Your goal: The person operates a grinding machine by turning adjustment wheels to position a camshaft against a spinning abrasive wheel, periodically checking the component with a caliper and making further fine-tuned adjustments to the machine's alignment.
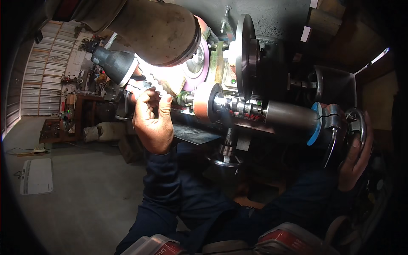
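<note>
My left hand [153, 123] is closed, thumb and fingertips raised at a small part in the glare below the black lamp head [112, 63]; what it holds I cannot make out. Just right of it are a green-tinted fitting [183, 98] and an orange cylindrical housing [202, 104] on a spindle. Above these sits a pink grinding wheel [196, 76] under a dark guard [151, 29]. My right hand [357, 157] grips a chrome handwheel [355, 127] at the machine's right end, beside a steel cylinder [289, 117] and a blue ring [313, 127].
A large metal disc [245, 55] stands upright at the machine's centre. A lower handwheel [225, 163] hangs over my legs. Back left are a cluttered wooden bench [83, 106] and a shutter [40, 68]. A white board [36, 176] lies at the lower left; open plastic-looking bins [282, 240] are near me.
</note>
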{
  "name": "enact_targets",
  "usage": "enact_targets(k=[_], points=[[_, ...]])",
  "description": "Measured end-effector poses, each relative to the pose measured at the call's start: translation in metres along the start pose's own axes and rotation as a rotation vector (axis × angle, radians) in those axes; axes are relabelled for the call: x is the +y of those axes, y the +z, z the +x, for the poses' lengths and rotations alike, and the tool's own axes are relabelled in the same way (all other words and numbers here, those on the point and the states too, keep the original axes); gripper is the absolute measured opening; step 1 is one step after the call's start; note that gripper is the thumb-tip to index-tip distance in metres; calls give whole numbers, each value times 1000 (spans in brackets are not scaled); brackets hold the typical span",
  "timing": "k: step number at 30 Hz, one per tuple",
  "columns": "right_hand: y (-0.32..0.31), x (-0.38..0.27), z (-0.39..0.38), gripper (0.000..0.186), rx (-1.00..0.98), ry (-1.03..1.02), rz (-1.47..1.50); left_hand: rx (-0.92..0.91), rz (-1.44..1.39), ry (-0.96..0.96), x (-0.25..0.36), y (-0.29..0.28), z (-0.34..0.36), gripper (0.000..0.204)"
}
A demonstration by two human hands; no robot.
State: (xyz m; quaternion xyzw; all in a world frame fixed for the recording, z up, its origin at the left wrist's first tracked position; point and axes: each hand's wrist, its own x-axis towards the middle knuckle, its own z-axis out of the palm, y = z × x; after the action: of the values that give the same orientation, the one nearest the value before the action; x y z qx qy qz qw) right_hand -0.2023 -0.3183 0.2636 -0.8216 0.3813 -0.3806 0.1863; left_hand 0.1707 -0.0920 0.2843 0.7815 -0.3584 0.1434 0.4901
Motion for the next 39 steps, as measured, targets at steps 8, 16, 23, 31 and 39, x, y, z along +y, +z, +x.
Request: enact_targets(k=[8, 16, 23, 31, 39], points=[[0, 1, 1, 52, -12, 1, 27, -76, -105, -13, 3, -5, -1, 26], [0, 3, -1, 52, -8, 17, 37, -61, -125, -14, 3, -4, 1, 26], [0, 3, 0, 52, -8, 26, 36, -100, -105, -23, 4, -5, 0, 27], [0, 2, 0, 53, -15, 17, 42, -137, -79, -36, 5, -10, -2, 32], [0, 0, 0, 53, -11, 29, 53, -130, -37, -67, 2, -6, -2, 35]])
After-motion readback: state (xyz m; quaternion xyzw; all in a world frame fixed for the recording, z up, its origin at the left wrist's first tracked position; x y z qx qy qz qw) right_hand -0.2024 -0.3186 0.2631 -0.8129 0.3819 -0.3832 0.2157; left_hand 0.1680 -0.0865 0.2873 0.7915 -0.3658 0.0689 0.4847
